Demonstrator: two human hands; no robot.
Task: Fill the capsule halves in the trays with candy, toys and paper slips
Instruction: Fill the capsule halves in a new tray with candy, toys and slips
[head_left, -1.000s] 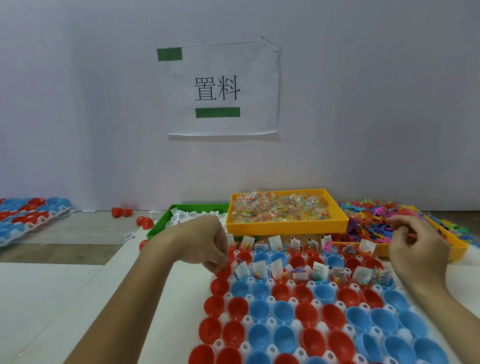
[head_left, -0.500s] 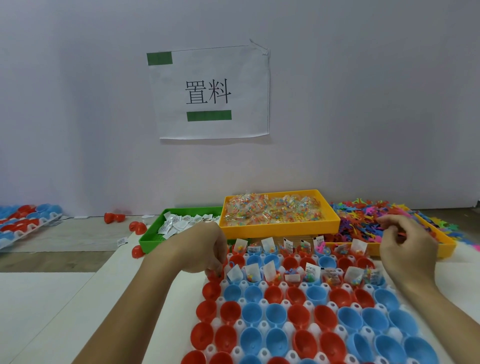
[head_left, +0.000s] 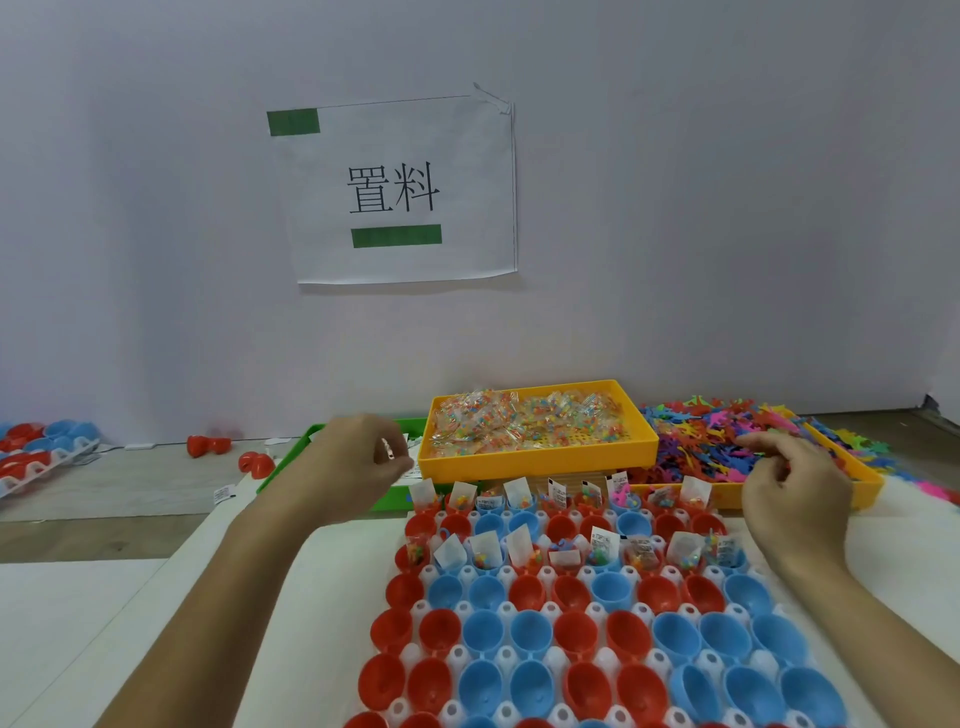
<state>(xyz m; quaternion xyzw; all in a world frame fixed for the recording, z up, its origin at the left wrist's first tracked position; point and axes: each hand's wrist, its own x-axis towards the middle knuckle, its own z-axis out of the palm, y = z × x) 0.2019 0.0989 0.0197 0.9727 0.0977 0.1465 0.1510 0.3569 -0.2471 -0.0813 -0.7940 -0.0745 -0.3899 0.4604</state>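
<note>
While your left hand (head_left: 363, 462) grip pinches paper slips (head_left: 389, 451), right hand (head_left: 795, 486) empty and loosely curled, only two rows of the capsule halves (head_left: 566, 551) look filled; most aren't.

White paper sign (head_left: 405, 189) with black characters and two green bars taped on the pale far wall (head_left: 727, 182), brown floor strip (head_left: 119, 488) at left along the wall's foot, white tabletop (head_left: 78, 639) near left
</note>
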